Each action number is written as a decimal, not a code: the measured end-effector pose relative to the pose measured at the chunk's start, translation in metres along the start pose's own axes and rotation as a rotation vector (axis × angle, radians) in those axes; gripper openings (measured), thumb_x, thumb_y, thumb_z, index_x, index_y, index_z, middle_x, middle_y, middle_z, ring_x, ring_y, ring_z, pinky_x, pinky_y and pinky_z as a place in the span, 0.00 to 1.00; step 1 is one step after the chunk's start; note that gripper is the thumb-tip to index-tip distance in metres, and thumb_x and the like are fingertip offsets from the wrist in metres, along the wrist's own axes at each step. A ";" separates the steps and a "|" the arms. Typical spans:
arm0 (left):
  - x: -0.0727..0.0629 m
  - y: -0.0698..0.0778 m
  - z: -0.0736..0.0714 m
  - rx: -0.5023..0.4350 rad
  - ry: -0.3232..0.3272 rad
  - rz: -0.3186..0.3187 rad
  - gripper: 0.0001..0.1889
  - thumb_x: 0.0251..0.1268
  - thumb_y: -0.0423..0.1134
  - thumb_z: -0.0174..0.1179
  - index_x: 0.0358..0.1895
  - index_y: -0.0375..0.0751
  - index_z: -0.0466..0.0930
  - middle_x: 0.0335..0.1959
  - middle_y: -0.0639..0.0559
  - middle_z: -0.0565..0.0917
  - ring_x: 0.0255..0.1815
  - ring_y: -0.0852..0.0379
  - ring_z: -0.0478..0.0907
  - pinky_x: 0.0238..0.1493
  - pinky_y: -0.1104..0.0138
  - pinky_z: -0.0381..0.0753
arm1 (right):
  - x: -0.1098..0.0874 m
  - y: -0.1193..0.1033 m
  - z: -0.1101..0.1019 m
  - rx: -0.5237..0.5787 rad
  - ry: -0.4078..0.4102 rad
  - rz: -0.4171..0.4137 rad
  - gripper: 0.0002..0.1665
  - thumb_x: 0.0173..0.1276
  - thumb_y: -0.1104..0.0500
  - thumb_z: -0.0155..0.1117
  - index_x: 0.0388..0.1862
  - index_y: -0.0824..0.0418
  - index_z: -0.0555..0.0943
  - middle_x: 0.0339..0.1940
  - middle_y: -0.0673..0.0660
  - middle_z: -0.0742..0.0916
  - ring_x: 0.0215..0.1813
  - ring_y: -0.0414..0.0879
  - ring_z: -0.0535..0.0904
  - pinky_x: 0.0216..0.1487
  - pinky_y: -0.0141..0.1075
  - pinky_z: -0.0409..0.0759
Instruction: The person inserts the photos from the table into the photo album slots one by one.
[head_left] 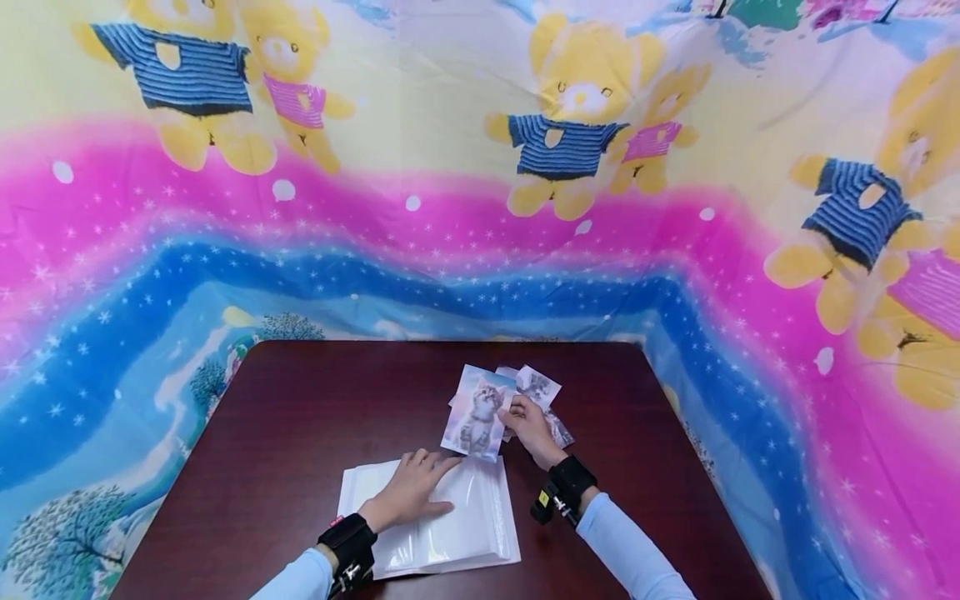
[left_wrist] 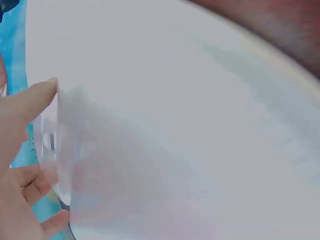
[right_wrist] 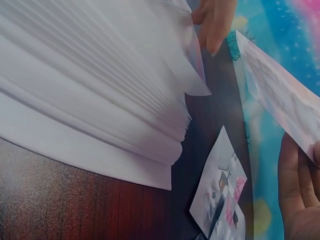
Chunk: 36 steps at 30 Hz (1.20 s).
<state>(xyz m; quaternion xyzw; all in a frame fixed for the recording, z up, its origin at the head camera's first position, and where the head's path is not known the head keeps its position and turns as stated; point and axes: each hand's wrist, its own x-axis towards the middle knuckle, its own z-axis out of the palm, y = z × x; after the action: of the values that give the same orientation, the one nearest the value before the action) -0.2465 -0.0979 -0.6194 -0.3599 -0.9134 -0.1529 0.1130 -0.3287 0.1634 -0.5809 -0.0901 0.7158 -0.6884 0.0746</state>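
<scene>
Right hand pinches rectangular pastel paper kitten card above dark reddish-brown wooden counter; left hand, fingers spread, touches white clear-sleeved plastic album.

Pastel kitten card, white album, reddish-brown table, pink-blue bear-print backdrop

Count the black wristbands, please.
2: one black wristband behind the left hand, at the white album; a second black wristband behind the right hand, holding the kitten picture.
</scene>
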 end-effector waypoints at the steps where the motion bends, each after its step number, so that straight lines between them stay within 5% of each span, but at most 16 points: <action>1: 0.002 0.000 -0.001 -0.019 -0.022 -0.008 0.39 0.53 0.55 0.72 0.68 0.45 0.71 0.54 0.45 0.78 0.50 0.48 0.71 0.46 0.52 0.68 | 0.000 0.000 0.000 -0.006 0.001 0.001 0.10 0.75 0.65 0.57 0.43 0.72 0.68 0.32 0.55 0.76 0.34 0.52 0.77 0.41 0.50 0.80; 6: 0.011 0.002 -0.007 -0.080 -0.082 -0.023 0.40 0.51 0.52 0.74 0.69 0.46 0.71 0.54 0.49 0.79 0.47 0.52 0.68 0.43 0.56 0.62 | 0.000 0.000 -0.001 -0.005 0.039 0.011 0.09 0.73 0.66 0.59 0.42 0.71 0.71 0.31 0.55 0.78 0.34 0.51 0.78 0.47 0.62 0.77; 21: 0.030 0.006 -0.011 -0.141 -0.217 -0.104 0.45 0.41 0.47 0.79 0.68 0.47 0.69 0.49 0.49 0.75 0.48 0.51 0.72 0.42 0.54 0.59 | -0.001 -0.001 -0.002 0.010 0.045 -0.012 0.10 0.75 0.63 0.58 0.45 0.71 0.72 0.31 0.56 0.79 0.34 0.46 0.79 0.50 0.63 0.76; 31: 0.027 0.006 -0.010 -0.099 -0.185 -0.108 0.42 0.42 0.49 0.79 0.67 0.50 0.73 0.48 0.51 0.74 0.49 0.52 0.68 0.43 0.53 0.59 | 0.003 -0.008 0.006 0.051 0.113 0.016 0.11 0.73 0.69 0.57 0.44 0.78 0.68 0.34 0.67 0.79 0.37 0.55 0.78 0.51 0.61 0.78; 36: 0.019 0.005 -0.004 -0.102 -0.131 -0.072 0.40 0.46 0.49 0.77 0.66 0.48 0.73 0.53 0.47 0.73 0.52 0.49 0.68 0.45 0.54 0.60 | 0.013 0.003 0.017 0.080 0.157 0.010 0.12 0.72 0.70 0.59 0.44 0.77 0.67 0.32 0.58 0.79 0.35 0.45 0.78 0.51 0.61 0.78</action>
<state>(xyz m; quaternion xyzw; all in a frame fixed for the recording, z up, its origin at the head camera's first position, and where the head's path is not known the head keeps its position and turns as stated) -0.2562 -0.0839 -0.6087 -0.3412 -0.9223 -0.1792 0.0290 -0.3377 0.1436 -0.5843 -0.0293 0.6919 -0.7209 0.0254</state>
